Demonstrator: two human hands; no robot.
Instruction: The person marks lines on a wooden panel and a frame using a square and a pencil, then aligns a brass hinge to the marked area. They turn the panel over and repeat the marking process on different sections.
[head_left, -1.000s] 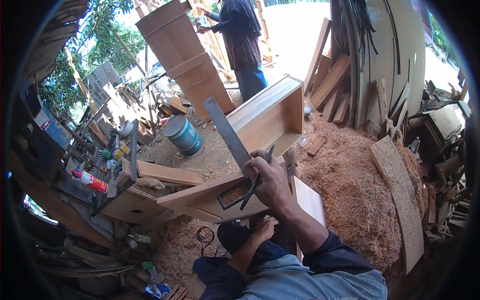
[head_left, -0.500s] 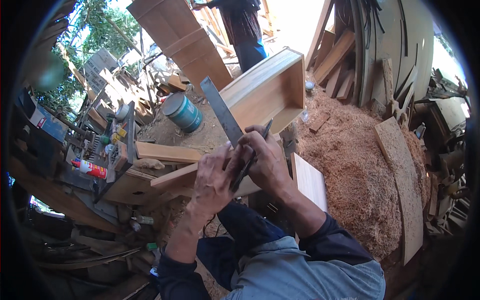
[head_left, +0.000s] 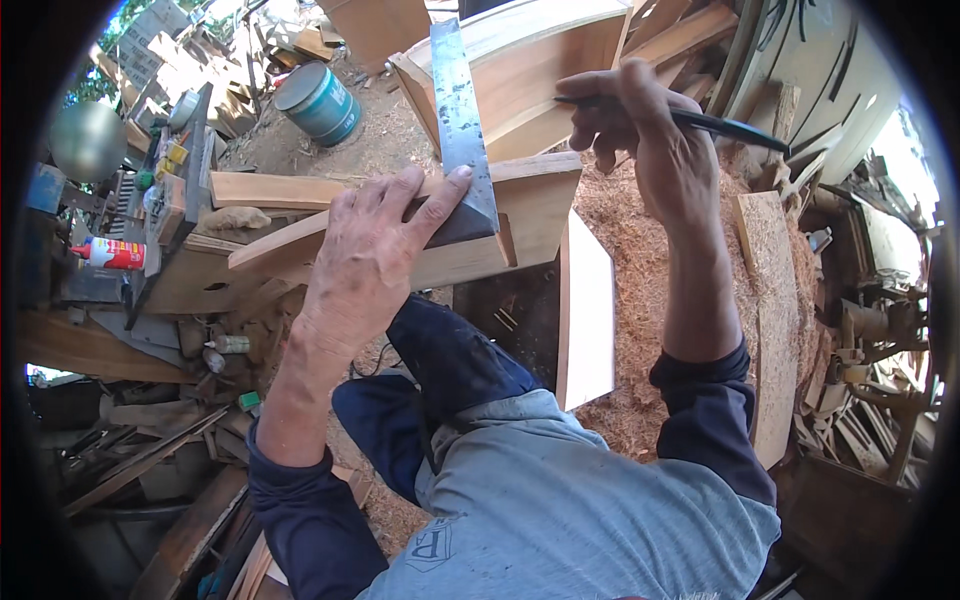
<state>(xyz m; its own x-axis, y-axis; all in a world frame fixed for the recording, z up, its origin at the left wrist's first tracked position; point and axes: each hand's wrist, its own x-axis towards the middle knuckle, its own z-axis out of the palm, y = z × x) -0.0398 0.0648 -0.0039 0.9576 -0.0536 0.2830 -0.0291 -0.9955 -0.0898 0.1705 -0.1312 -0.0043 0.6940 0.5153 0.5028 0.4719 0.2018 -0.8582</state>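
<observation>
My left hand (head_left: 370,245) is closed over a narrow wooden board (head_left: 285,242) and a metal try square (head_left: 460,110), thumb pressed at the base of the blade. The blade points away from me, crossing the board, and its far end overlaps a wooden drawer-like box (head_left: 550,65). To the right, my raised right hand (head_left: 665,150) grips a slim dark pen-like tool (head_left: 735,128), held apart from the board. Beneath the square, a wider wooden piece (head_left: 545,195) runs sideways, partly hidden by my left hand.
A pale panel (head_left: 590,310) stands upright right of my knees. Wood shavings (head_left: 635,350) cover the ground there, with a long plank (head_left: 765,330) on them. A teal drum (head_left: 320,105) stands far left. A red-and-white bottle (head_left: 112,253) lies on the left bench.
My right hand has moved away from the square and up to the right, carrying the dark tool. The square is lower against the board, with my left hand on both. The view has shifted.
</observation>
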